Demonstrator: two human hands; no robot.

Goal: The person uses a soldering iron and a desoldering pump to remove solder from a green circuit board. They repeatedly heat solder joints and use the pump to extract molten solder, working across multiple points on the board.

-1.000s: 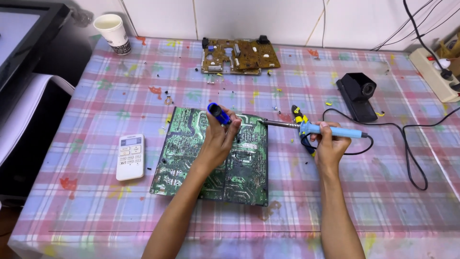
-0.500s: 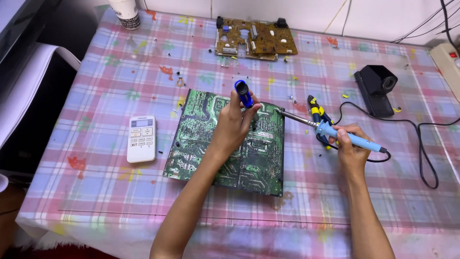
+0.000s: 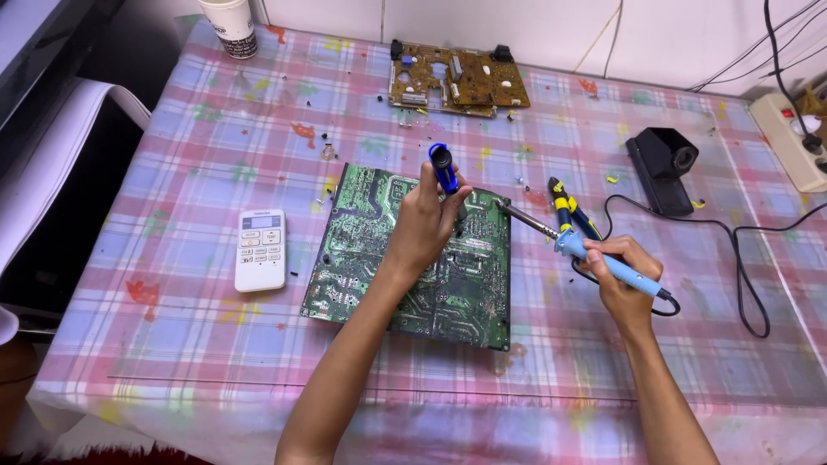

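A green circuit board lies solder side up on the checked tablecloth. My left hand rests over its upper right part and grips a blue desoldering pump held upright, tip down on the board. My right hand holds a light-blue soldering iron like a pen; its metal tip reaches the board's top right edge, close to the pump's tip.
A white remote control lies left of the board. Yellow-handled pliers sit by the iron. A brown circuit board, a paper cup, a black iron stand, a black cable and a power strip surround the work area.
The view has shifted, so everything sits lower in frame. Both hands keep their grips; the iron's tip stays at the board's top right edge beside the pump.
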